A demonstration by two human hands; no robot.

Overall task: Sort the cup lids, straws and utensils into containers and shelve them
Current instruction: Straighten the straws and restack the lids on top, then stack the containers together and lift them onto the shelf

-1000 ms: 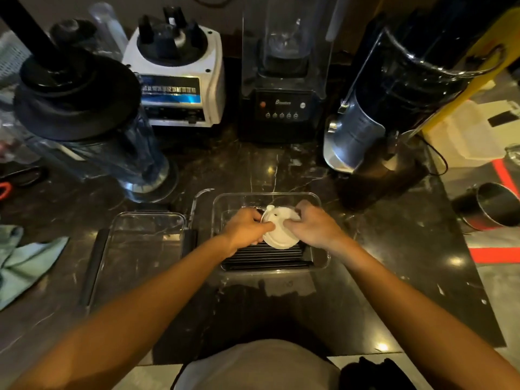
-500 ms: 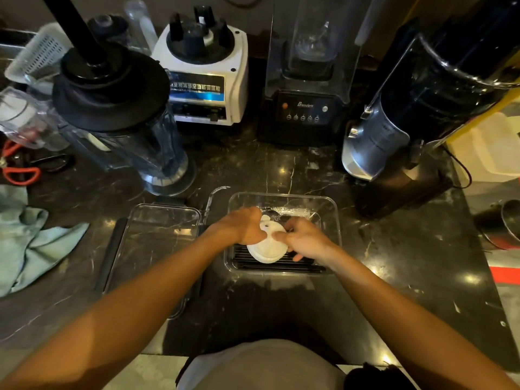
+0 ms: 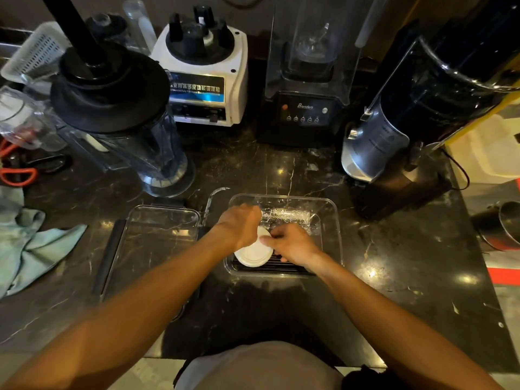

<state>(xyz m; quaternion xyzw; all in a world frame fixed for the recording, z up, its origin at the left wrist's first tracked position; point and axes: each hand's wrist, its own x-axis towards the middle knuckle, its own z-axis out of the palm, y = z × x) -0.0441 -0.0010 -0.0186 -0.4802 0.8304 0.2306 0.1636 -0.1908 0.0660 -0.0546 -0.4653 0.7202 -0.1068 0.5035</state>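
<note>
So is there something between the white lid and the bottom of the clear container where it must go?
Nothing visible blocks it. The white lid is already inside the clear container, over the dark ribbed insert, held by the left hand and right hand. A clear wrapped bundle lies further back, beside the lid, not under it.

head view — looks steeply down, close over the counter (image 3: 394, 277).

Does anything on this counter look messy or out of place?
Mostly tidy. A crumpled green cloth lies bunched at the counter's left edge, and orange-handled scissors sit loose behind it. Both hands are in the clear container with the white cup lid; nothing looks spilled.
</note>
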